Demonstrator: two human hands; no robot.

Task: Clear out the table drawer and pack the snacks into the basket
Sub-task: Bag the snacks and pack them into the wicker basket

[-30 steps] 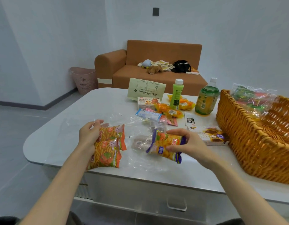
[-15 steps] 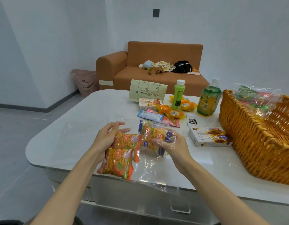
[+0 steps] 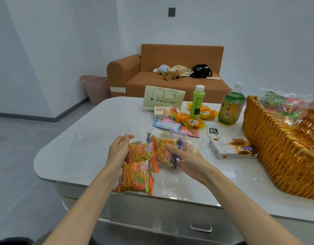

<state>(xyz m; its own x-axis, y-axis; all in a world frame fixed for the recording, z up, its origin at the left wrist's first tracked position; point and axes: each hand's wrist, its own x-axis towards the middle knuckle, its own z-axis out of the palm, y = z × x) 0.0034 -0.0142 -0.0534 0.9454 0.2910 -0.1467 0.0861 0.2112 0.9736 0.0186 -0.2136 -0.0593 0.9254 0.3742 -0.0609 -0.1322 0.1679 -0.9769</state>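
Orange snack packs (image 3: 136, 174) held in L hand (image 3: 117, 154) grip; R hand (image 3: 186, 158) grip holds purple-trim pack (image 3: 162, 152) thru clear film (image 3: 168, 186). Bunch tight, lift over basket (image 3: 276, 147) rim, mind film slip

The white box (image 3: 230, 149) at the right bears "C2" on a purple patch, upside down. The orange packets (image 3: 135, 175) carry Chinese characters in red squares, and the purple-edged packet (image 3: 162, 153) red lettering, none legible. Print on the far beige pouch (image 3: 163, 97) and the black sachet (image 3: 213, 132) is too small.
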